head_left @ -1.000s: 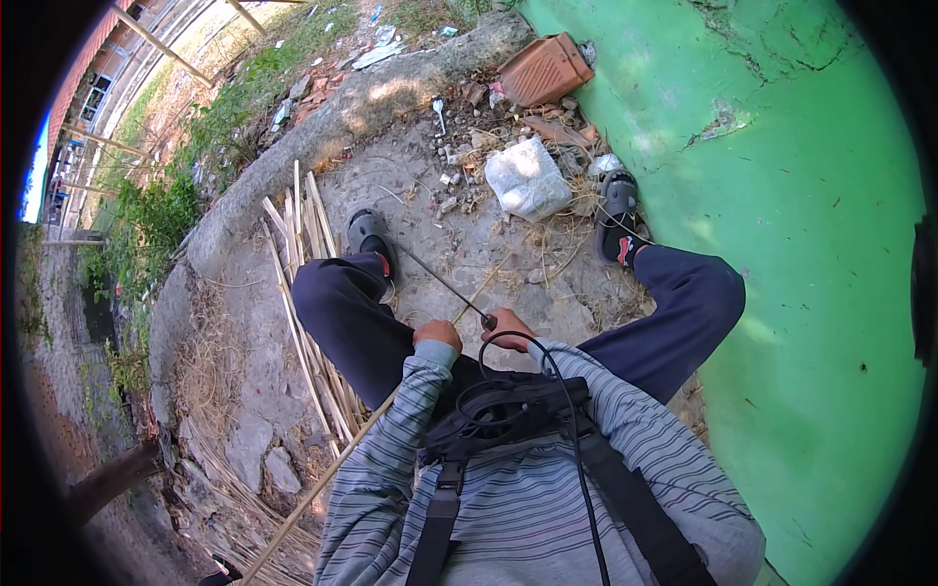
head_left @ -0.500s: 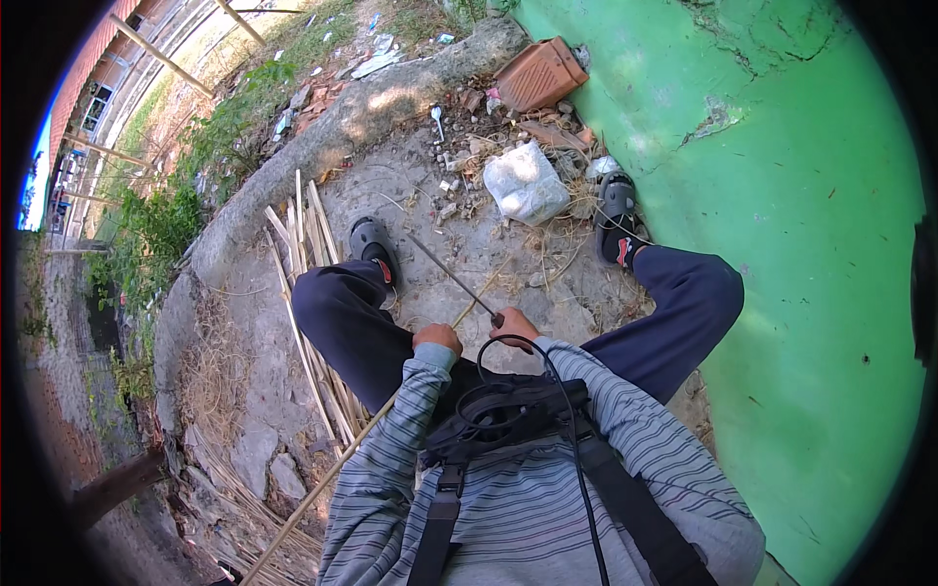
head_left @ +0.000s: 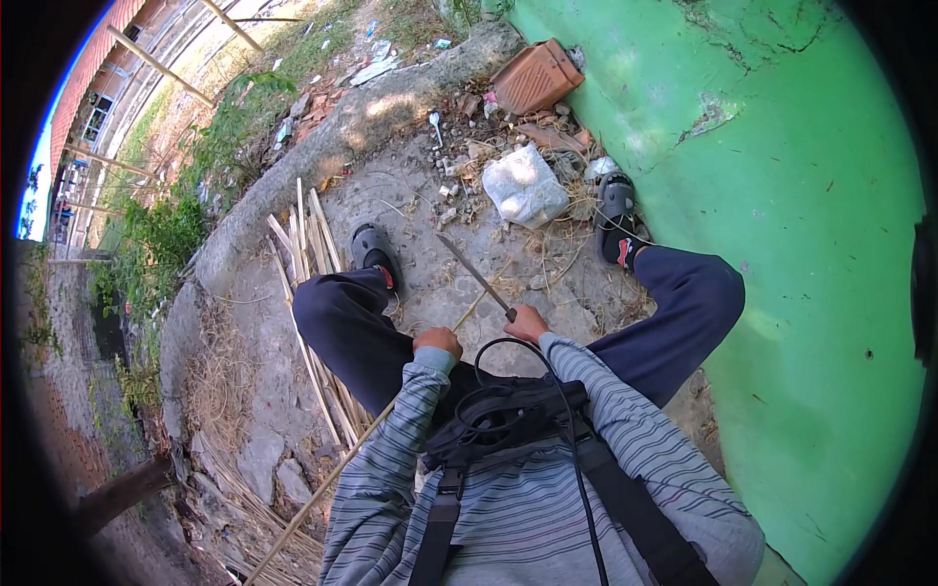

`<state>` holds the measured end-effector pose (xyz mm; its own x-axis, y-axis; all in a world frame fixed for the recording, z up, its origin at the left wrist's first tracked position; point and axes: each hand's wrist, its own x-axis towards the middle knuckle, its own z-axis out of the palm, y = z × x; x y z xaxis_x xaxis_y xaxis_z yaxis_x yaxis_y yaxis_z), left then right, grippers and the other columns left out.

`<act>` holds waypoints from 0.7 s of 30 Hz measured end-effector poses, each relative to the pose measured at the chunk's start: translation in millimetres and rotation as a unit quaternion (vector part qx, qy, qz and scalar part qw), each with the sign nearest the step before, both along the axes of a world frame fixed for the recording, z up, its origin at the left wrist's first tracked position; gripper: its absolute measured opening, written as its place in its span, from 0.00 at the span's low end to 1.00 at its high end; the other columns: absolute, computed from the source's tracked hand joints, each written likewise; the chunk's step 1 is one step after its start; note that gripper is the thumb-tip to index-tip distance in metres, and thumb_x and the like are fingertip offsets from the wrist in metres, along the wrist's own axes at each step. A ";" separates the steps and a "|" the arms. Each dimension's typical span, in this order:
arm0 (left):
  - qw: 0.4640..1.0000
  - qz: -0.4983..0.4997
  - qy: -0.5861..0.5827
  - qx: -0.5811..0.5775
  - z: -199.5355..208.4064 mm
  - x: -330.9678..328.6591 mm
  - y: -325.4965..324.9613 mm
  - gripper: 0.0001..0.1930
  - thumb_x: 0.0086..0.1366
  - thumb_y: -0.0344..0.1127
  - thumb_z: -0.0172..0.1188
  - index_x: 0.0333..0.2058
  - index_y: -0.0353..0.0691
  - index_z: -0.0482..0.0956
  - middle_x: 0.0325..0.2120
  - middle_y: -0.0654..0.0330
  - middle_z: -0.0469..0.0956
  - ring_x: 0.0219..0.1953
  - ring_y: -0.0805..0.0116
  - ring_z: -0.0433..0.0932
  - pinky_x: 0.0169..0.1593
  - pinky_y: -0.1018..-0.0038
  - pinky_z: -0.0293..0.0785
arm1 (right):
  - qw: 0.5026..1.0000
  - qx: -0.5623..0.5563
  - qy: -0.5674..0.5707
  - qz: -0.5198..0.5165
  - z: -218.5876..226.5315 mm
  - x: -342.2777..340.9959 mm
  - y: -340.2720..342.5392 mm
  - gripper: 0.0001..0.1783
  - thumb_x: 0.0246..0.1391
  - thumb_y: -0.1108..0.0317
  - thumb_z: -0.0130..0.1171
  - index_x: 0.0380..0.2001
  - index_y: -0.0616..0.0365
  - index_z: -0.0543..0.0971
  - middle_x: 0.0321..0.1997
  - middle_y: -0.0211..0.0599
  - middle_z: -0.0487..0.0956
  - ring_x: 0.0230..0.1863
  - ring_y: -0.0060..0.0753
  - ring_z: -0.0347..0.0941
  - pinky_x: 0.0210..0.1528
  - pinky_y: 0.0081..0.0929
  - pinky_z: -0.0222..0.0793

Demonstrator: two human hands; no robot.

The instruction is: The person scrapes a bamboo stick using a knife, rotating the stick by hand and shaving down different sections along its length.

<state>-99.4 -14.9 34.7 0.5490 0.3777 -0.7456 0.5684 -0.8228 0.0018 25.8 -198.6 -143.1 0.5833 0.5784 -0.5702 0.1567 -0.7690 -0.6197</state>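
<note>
Between my knees, my left hand [head_left: 438,341] is closed around a long thin bamboo strip [head_left: 311,505]. The strip runs from the lower left, past my left forearm, and its far end sticks out beyond my fist. In my right hand [head_left: 528,323] is the dark handle of a long knife [head_left: 476,274]. Its narrow blade slants forward and to the left, crossing over or right beside the strip's far end; whether they touch I cannot tell. More pale bamboo strips [head_left: 315,239] lie bundled on the ground beside my left leg.
A green wall [head_left: 782,244] rises on the right. Ahead lie a white plastic bag [head_left: 525,187], a terracotta-coloured broken block [head_left: 536,76], a white spoon [head_left: 436,128] and rubble. A low concrete kerb [head_left: 371,109] curves round the left. A black cable [head_left: 576,459] hangs from my waist bag.
My right hand has shifted slightly right and forward with the knife, and the blade tip has moved right. My left hand keeps its hold on the bamboo strip in about the same place.
</note>
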 end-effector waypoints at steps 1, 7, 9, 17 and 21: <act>1.000 -0.012 -0.012 0.008 2.3 0.9 0.7 0.17 0.64 0.39 0.53 0.44 0.38 0.86 0.42 0.48 0.85 0.46 0.48 0.84 0.48 0.57 0.81 | 1.000 0.001 0.000 -0.001 4.3 -0.1 1.7 0.18 0.39 0.57 0.68 0.25 0.62 0.81 0.27 0.52 0.82 0.34 0.54 0.81 0.41 0.44 0.75; 0.990 0.017 -0.132 0.040 -21.3 -4.7 -2.3 0.13 0.65 0.39 0.56 0.37 0.37 0.85 0.37 0.43 0.84 0.40 0.44 0.84 0.44 0.52 0.81 | 0.998 0.047 0.029 -0.039 4.7 -3.2 4.2 0.21 0.43 0.53 0.68 0.25 0.62 0.81 0.25 0.49 0.82 0.29 0.49 0.81 0.36 0.42 0.74; 0.986 0.011 -0.157 0.050 -22.1 -7.1 -3.7 0.12 0.65 0.38 0.56 0.36 0.37 0.85 0.35 0.44 0.84 0.38 0.43 0.84 0.42 0.52 0.81 | 0.989 0.105 -0.019 -0.102 3.2 -4.8 1.3 0.22 0.49 0.51 0.68 0.26 0.62 0.79 0.22 0.45 0.81 0.24 0.43 0.79 0.32 0.40 0.74; 0.959 -0.035 -0.262 0.101 -20.5 -10.3 5.1 0.10 0.64 0.33 0.54 0.27 0.38 0.81 0.26 0.47 0.81 0.30 0.44 0.83 0.32 0.52 0.79 | 0.947 0.058 0.187 -0.254 19.0 13.7 -11.5 0.18 0.57 0.57 0.66 0.24 0.60 0.75 0.17 0.31 0.73 0.16 0.23 0.70 0.20 0.27 0.67; 0.959 -0.047 -0.261 0.098 -8.5 4.0 9.3 0.10 0.63 0.33 0.55 0.27 0.37 0.82 0.26 0.46 0.81 0.30 0.44 0.83 0.32 0.52 0.79 | 0.949 0.097 0.192 -0.231 26.2 17.7 -0.8 0.16 0.55 0.60 0.68 0.25 0.60 0.75 0.17 0.29 0.73 0.16 0.22 0.69 0.19 0.26 0.65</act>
